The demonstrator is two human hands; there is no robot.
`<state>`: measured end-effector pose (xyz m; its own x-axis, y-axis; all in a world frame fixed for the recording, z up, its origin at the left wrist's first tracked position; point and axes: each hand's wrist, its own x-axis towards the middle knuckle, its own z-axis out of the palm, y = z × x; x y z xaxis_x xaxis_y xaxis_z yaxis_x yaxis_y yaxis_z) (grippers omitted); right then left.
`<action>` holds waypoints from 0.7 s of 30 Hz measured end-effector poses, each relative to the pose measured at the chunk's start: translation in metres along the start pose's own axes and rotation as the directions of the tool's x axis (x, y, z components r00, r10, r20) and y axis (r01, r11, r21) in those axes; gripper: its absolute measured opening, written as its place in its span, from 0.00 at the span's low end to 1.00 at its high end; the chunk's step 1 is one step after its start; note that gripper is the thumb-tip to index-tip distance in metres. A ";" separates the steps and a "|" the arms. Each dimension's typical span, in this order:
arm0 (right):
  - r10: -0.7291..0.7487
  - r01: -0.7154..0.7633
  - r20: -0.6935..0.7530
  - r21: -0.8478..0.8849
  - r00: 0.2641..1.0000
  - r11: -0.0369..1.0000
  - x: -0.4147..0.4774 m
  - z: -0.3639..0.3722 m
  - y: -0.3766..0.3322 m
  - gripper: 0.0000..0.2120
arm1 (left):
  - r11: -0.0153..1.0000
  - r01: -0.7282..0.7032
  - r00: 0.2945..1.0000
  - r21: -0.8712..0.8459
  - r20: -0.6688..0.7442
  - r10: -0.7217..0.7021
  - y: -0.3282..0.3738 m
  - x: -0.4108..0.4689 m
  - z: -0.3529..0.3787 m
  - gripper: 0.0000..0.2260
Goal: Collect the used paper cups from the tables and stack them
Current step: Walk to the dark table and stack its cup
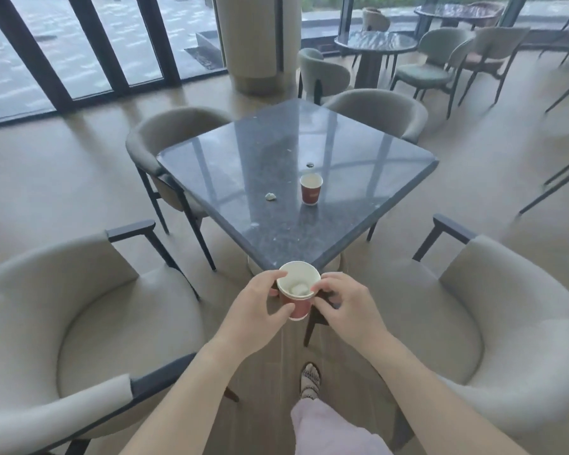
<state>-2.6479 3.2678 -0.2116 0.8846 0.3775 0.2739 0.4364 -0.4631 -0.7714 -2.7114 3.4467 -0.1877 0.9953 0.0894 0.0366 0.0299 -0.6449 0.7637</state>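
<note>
My left hand (pixel 255 308) grips a red paper cup (pixel 299 295) with a white inside, held just off the near corner of the dark stone table (pixel 230 165). A crumpled white scrap lies in the bottom of that cup. My right hand (pixel 344 303) pinches the cup's rim on its right side. A second red paper cup (pixel 311 189) stands upright on the table, right of centre. A small crumpled paper ball (pixel 270 196) lies to its left.
Four grey upholstered armchairs ring the table, two near ones at left (pixel 89 323) and right (pixel 493 310). A small bottle cap (pixel 310 164) lies behind the standing cup. A round table (pixel 375 42) with chairs stands far right, beside a pillar (pixel 258 41).
</note>
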 end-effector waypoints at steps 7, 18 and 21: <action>-0.005 0.007 0.032 -0.039 0.999 0.999 0.138 0.025 0.050 0.07 | 0.999 0.034 0.999 0.016 0.031 -0.035 -0.033 0.139 -0.015 0.23; -0.015 0.015 0.010 -0.048 1.000 0.999 0.296 0.017 0.108 0.07 | 1.000 0.023 0.996 -0.004 0.088 -0.022 -0.039 0.293 -0.021 0.27; -0.001 -0.002 -0.061 -0.059 0.998 0.998 0.318 0.009 0.121 0.08 | 1.000 -0.001 0.992 0.002 0.129 0.000 -0.038 0.327 -0.020 0.28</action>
<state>-2.3152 3.3389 -0.2225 0.8924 0.3287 0.3091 0.4432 -0.5107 -0.7367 -2.3888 3.5156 -0.1919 0.9989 -0.0096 -0.0468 0.0295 -0.6460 0.7627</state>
